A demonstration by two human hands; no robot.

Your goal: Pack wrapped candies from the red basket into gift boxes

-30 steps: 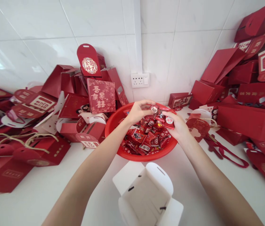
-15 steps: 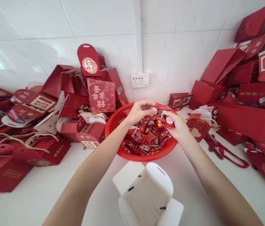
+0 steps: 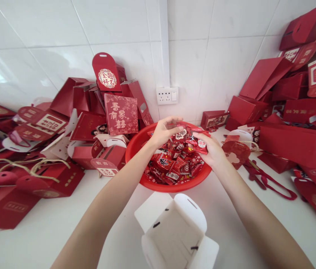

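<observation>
A round red basin holds many small red-wrapped packets. Over its back left part, my left hand has thumb and fingers round a red packet with a pale label. My right hand, at the basin's right side, holds red packets, one with a round white label. The two hands are close together but apart. In front of the basin stands an open white box with its flaps spread, and only its bare inside shows.
Red gift boxes with rope handles are heaped at the left. More red boxes are piled high at the right, beside a dark red ribbon. A tiled wall with a socket rises behind.
My left hand has shifted slightly left and up, and the packet label by its thumb now shows more fully. My right hand has barely moved. The box and basin are unchanged.
</observation>
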